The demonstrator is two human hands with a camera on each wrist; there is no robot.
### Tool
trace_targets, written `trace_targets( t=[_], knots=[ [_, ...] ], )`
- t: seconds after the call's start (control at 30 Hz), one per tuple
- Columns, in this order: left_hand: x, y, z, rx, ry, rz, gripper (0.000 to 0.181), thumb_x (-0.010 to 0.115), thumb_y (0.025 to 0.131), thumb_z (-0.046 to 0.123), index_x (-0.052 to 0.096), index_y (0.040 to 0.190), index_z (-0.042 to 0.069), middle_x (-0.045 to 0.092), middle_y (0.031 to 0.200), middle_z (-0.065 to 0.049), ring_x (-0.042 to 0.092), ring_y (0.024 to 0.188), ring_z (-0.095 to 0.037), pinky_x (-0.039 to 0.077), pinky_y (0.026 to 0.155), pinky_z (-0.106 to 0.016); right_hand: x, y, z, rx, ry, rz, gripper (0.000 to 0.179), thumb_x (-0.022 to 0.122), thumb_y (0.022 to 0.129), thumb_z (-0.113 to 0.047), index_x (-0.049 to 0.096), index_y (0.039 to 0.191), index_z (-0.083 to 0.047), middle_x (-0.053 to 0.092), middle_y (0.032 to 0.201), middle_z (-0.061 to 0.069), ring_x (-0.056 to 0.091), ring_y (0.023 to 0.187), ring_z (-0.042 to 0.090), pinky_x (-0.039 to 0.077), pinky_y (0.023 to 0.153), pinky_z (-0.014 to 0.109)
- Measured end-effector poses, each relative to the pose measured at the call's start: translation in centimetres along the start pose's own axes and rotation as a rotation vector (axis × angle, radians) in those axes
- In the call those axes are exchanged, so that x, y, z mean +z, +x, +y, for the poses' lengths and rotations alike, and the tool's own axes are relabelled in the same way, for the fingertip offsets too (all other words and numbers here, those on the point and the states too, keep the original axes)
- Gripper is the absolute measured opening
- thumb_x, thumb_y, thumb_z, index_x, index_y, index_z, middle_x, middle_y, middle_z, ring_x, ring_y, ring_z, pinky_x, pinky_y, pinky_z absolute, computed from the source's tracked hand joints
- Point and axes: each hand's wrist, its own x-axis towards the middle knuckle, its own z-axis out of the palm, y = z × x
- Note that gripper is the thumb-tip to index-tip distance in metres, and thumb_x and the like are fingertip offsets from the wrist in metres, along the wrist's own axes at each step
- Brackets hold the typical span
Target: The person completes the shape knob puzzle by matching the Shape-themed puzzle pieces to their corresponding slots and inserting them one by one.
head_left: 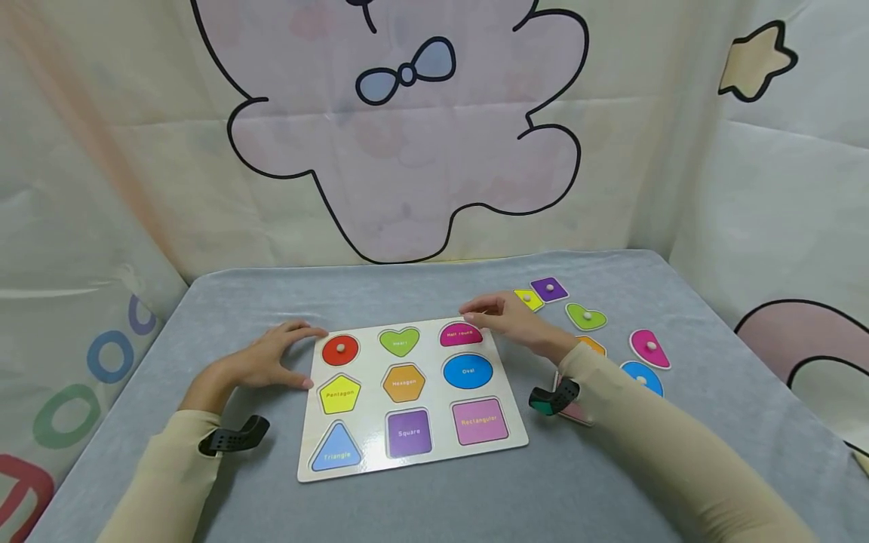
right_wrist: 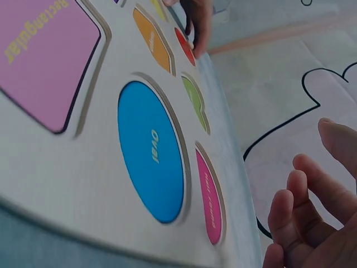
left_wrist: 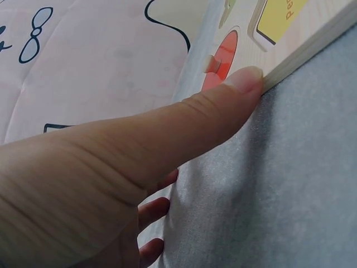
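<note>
A white wooden shape puzzle board [head_left: 434, 400] lies flat on the table, with printed recesses such as the oval [right_wrist: 150, 151] and half round [head_left: 460, 334]. A red circle piece [head_left: 340, 350] with a small knob sits in its top left recess. My left hand [head_left: 268, 358] rests at the board's left side, thumb [left_wrist: 245, 81] touching the edge and fingers extended toward the top left corner. Over the top right corner, beside the half round recess, is my right hand [head_left: 505, 323]. Its fingers are loosely bent, with nothing between them in the right wrist view.
Loose knobbed pieces lie to the right: a purple one [head_left: 549, 289], a yellow one [head_left: 529, 299], a green heart [head_left: 586, 317], a pink half round [head_left: 649, 348] and a blue one [head_left: 642, 378]. My right forearm partly covers an orange piece [head_left: 592, 345] and a pink piece [head_left: 577, 412].
</note>
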Motion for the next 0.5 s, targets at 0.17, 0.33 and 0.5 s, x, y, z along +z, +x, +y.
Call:
trace_targets(
  t=[0.17, 0.33, 0.5],
  knots=[
    [0.0, 0.0, 0.1, -0.005, 0.001, -0.004, 0.085, 0.088, 0.075, 0.04, 0.049, 0.148, 0.021, 0.027, 0.159, -0.028, 0.025, 0.141, -0.054, 0.029, 0.108, -0.08, -1.4, -0.7, 0.4, 0.011, -0.02, 0.029, 0.04, 0.062, 0.101, -0.026, 0.064, 0.134, -0.004, 0.064, 0.137, 0.018, 0.057, 0.126, 0.033, 0.05, 0.106, 0.05],
    [0.0, -0.1, 0.2, -0.009, 0.004, -0.005, 0.085, 0.087, 0.075, 0.04, 0.049, 0.148, 0.021, 0.027, 0.159, -0.027, 0.024, 0.142, -0.054, 0.029, 0.108, -0.08, -2.6, -1.2, 1.3, 0.02, -0.039, 0.054, 0.04, 0.062, 0.102, -0.027, 0.064, 0.134, -0.003, 0.064, 0.137, 0.018, 0.056, 0.128, 0.035, 0.049, 0.108, 0.051],
    [0.0, 0.1, -0.1, -0.01, 0.013, -0.007, 0.085, 0.087, 0.076, 0.041, 0.048, 0.149, 0.022, 0.027, 0.16, -0.027, 0.025, 0.142, -0.054, 0.029, 0.108, -0.08, -3.5, -1.5, 2.4, 0.017, -0.053, 0.087, 0.041, 0.063, 0.101, -0.031, 0.066, 0.132, -0.005, 0.065, 0.133, 0.016, 0.058, 0.123, 0.03, 0.05, 0.103, 0.042]
  ],
)
